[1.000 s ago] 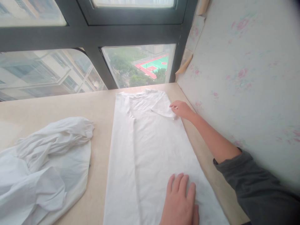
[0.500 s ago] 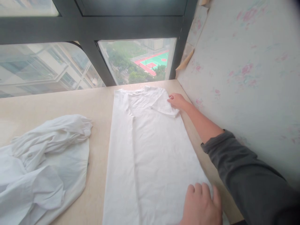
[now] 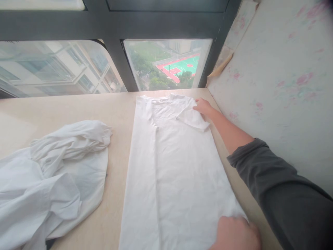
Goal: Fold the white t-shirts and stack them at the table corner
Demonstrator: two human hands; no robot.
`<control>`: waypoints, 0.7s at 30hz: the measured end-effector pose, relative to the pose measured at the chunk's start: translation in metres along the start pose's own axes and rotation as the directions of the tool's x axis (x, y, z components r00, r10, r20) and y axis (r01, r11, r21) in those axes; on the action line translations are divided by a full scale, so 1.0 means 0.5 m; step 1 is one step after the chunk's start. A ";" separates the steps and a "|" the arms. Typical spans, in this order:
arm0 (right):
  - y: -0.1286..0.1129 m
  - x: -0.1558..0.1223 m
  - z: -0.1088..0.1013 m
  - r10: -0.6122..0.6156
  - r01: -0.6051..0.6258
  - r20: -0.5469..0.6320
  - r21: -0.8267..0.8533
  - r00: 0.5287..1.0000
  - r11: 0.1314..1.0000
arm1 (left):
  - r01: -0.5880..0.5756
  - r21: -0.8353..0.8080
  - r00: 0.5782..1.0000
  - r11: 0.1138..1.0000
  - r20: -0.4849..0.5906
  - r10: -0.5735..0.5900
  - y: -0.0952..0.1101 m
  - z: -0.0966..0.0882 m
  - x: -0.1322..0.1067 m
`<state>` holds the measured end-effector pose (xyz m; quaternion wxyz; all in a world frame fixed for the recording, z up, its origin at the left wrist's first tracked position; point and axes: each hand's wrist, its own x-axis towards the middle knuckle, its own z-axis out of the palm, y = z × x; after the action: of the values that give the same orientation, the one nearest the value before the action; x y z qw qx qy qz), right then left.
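Note:
A white T-shirt lies lengthwise on a pale wooden surface, collar toward the window. Its left side is folded inward in a long strip, and a short sleeve is folded over near the upper right. My right hand reaches to the shirt's upper right edge, fingers closed on the fabric by the shoulder. Low on the same side, my left hand is curled over the right edge of the shirt, gripping it near the bottom of the view; its fingertips are hidden and slightly blurred.
A crumpled heap of white clothing lies to the left on the pale surface. Behind stands a dark-framed window. A floral-papered wall with peeling edges rises close on the right.
The view has shifted, so the scene sits farther right. My left hand has curled tighter on the shirt's edge and sits slightly lower. My right hand stays at the shoulder.

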<state>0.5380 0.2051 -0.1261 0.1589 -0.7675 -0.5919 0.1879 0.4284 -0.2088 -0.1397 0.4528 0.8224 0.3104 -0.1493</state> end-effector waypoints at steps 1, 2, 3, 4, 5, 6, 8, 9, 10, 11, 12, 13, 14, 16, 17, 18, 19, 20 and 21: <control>0.000 -0.004 -0.006 -0.007 0.007 0.010 0.012 1.000 1.000 | -0.033 -0.005 0.999 0.999 0.013 0.033 -0.007 -0.013 -0.009; 0.001 -0.009 -0.011 -0.011 0.010 0.024 0.030 1.000 0.999 | -0.058 -0.016 0.998 0.998 0.011 0.058 -0.013 -0.024 -0.017; 0.004 -0.016 -0.015 -0.010 0.008 0.040 0.051 0.999 0.999 | -0.068 -0.028 0.998 0.997 0.001 0.068 -0.018 -0.032 -0.026; 0.009 -0.024 -0.018 -0.005 0.001 0.059 0.071 0.998 0.997 | -0.067 -0.040 0.998 0.997 -0.006 0.066 -0.022 -0.039 -0.035; 0.015 -0.035 -0.019 0.006 -0.013 0.081 0.088 0.997 0.996 | -0.061 -0.051 0.998 0.997 -0.012 0.061 -0.024 -0.043 -0.043; 0.023 -0.046 -0.020 0.021 -0.031 0.102 0.099 0.995 0.995 | -0.051 -0.058 0.999 0.997 -0.019 0.050 -0.026 -0.046 -0.051; 0.041 -0.068 -0.020 0.047 -0.062 0.137 0.113 0.990 0.992 | -0.037 -0.060 0.999 0.998 -0.037 0.035 -0.027 -0.048 -0.064; 0.048 -0.078 -0.020 0.054 -0.073 0.150 0.124 0.987 0.990 | -0.034 -0.057 0.998 0.998 -0.047 0.031 -0.026 -0.048 -0.068; 0.054 -0.086 -0.020 0.059 -0.081 0.158 0.136 0.986 0.987 | -0.038 -0.051 0.998 0.998 -0.057 0.035 -0.025 -0.047 -0.072; 0.057 -0.091 -0.020 0.062 -0.086 0.162 0.146 0.985 0.986 | -0.045 -0.047 0.997 0.998 -0.071 0.042 -0.024 -0.046 -0.074; 0.057 -0.094 -0.020 0.065 -0.090 0.163 0.153 0.984 0.984 | -0.054 -0.045 0.995 0.998 -0.088 0.049 -0.022 -0.044 -0.076; 0.055 -0.094 -0.020 0.067 -0.093 0.164 0.157 0.984 0.983 | -0.060 -0.047 0.993 0.997 -0.105 0.054 -0.021 -0.042 -0.076; 0.051 -0.091 -0.020 0.069 -0.095 0.163 0.157 0.984 0.983 | -0.057 -0.053 0.992 0.997 -0.118 0.050 -0.019 -0.040 -0.075; 0.039 -0.082 -0.017 0.066 -0.089 0.154 0.147 0.986 0.985 | -0.033 -0.069 0.991 0.997 -0.132 0.024 -0.018 -0.035 -0.073; 0.032 -0.077 -0.015 0.058 -0.079 0.150 0.136 0.987 0.988 | -0.017 -0.075 0.991 0.997 -0.132 0.007 -0.017 -0.034 -0.072; 0.025 -0.071 -0.014 0.045 -0.063 0.145 0.121 0.988 0.991 | -0.003 -0.080 0.991 0.997 -0.134 -0.007 -0.018 -0.032 -0.072; 0.018 -0.067 -0.012 0.028 -0.041 0.133 0.103 0.991 0.994 | 0.005 -0.087 0.990 0.996 -0.140 -0.017 -0.018 -0.031 -0.073; 0.011 -0.063 -0.013 0.009 -0.018 0.113 0.083 0.994 0.996 | 0.004 -0.097 0.988 0.995 -0.153 -0.019 -0.019 -0.031 -0.075; 0.003 -0.060 -0.014 -0.011 0.006 0.085 0.062 0.996 0.998 | -0.005 -0.115 0.986 0.993 -0.166 -0.015 -0.021 -0.031 -0.079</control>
<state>0.5357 0.1755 -0.1175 0.1582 -0.7510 -0.5952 0.2381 0.3910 -0.2064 -0.1173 0.4714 0.8038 0.3574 -0.0630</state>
